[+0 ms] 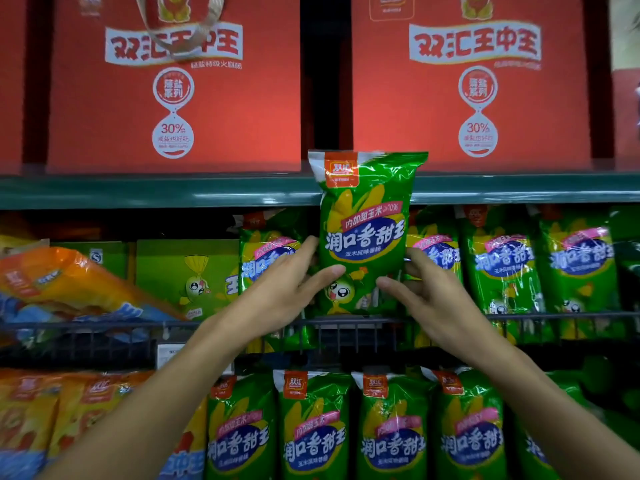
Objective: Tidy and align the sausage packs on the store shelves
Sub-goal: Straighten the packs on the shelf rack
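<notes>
Both hands on one green sausage pack, held upright over the wire shelf rail: left hand grips its left edge, right hand its right. More green packs stand behind.

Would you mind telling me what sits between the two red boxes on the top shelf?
Nothing stands between the left red box and the right red box: the head view shows only a dark, bare gap above the green pack.

Held green pack bottom hidden behind rail; top red boxes cropped by edge.
</notes>
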The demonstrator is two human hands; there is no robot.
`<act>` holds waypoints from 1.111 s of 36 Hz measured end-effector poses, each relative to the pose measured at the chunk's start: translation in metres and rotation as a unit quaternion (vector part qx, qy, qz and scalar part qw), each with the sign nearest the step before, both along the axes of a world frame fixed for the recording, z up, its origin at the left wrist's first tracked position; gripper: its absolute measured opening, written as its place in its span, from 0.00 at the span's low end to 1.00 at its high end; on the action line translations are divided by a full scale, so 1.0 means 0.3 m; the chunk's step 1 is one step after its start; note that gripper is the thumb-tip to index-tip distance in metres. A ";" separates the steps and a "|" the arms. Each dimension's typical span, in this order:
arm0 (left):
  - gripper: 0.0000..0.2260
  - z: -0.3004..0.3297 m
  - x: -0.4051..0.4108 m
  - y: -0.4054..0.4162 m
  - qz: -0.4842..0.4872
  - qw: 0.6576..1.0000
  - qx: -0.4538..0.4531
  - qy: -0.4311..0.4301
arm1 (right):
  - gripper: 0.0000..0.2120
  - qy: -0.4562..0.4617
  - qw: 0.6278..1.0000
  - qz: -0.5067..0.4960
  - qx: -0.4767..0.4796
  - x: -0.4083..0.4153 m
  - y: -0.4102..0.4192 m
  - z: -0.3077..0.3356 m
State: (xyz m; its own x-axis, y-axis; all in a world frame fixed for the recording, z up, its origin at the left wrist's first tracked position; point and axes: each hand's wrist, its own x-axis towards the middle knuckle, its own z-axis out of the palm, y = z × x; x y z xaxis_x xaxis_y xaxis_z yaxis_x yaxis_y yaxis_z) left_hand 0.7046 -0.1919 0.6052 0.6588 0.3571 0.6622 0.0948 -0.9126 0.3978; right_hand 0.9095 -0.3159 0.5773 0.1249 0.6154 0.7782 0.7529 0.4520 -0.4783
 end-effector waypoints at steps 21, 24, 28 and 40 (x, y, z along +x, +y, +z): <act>0.16 0.042 0.002 -0.027 0.092 0.979 -0.007 0.181 | 0.15 -0.066 0.982 -0.127 -0.122 -0.024 -0.028 0.030; 0.31 0.045 0.002 -0.014 0.098 0.976 -0.017 0.194 | 0.24 -0.031 0.990 -0.128 -0.042 -0.037 -0.023 0.011; 0.42 0.033 0.013 0.005 0.093 0.975 -0.023 0.200 | 0.25 -0.051 0.983 -0.176 -0.018 -0.032 -0.004 0.001; 0.37 -0.105 0.032 -0.004 0.172 0.981 0.081 -0.031 | 0.35 -0.094 0.975 -0.186 -0.077 -0.049 -0.029 0.007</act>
